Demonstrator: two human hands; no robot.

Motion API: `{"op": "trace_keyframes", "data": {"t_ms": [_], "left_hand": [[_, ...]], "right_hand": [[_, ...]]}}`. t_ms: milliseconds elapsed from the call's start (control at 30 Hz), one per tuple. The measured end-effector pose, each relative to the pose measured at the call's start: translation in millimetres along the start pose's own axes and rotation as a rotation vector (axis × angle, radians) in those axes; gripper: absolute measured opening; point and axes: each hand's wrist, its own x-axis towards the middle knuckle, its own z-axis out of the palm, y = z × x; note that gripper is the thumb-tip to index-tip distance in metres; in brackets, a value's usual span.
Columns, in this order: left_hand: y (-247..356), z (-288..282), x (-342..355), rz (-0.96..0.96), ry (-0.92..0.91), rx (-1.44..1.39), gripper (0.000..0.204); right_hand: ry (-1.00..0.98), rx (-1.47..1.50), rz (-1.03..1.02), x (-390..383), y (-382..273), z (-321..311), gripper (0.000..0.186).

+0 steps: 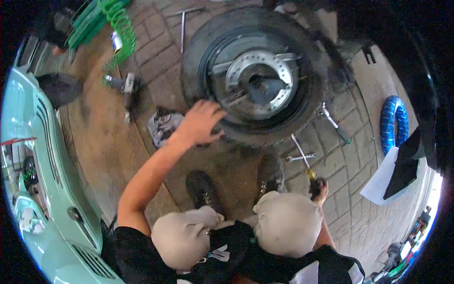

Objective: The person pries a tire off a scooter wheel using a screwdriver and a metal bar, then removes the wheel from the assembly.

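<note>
A wheel with a black tyre [201, 78] lies flat on the ground in front of me, a drilled metal brake disc [283, 71] at its centre. Over the tyre's near left edge my left hand [201, 124] spreads its fingers and holds nothing; whether it touches the rubber I cannot tell. Beside my right knee, my right hand [322, 193] is closed around the handle of a screwdriver [302, 154] with a long thin shaft. The shaft points toward the tyre's near right edge. My knee hides part of the right forearm.
A spanner [302, 157] and a ratchet [335, 124] lie right of the wheel. To the left are a crumpled rag [163, 127] and an impact wrench [128, 92] on a green coiled hose [125, 31]. A mint-green scooter [56, 189] stands far left, a blue-wrapped ring [394, 120] far right.
</note>
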Motion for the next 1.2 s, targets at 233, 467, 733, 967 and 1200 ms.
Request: {"op": "trace_keyframes", "data": {"t_ms": [233, 467, 733, 967, 1200], "left_hand": [[13, 5, 35, 0.093, -0.497, 0.138, 0.059], [-1, -25, 37, 0.16, -0.336, 0.086, 0.047], [-35, -72, 95, -0.182, 0.069, 0.338, 0.041], [-47, -54, 108, -0.16, 0.067, 0.403, 0.029], [-55, -83, 92, -0.234, 0.105, 0.251, 0.023]], "right_hand": [[0.129, -0.591, -0.134, -23, 27, -35, 0.032], [-0.031, -0.976, -0.694, 37, -65, 86, 0.049], [-0.169, -0.61, -0.921, 66, -113, 231, 0.044], [-0.442, -0.436, -0.943, 14, -103, 275, 0.042], [-0.458, -0.543, -0.775, 22, -86, 237, 0.033]]}}
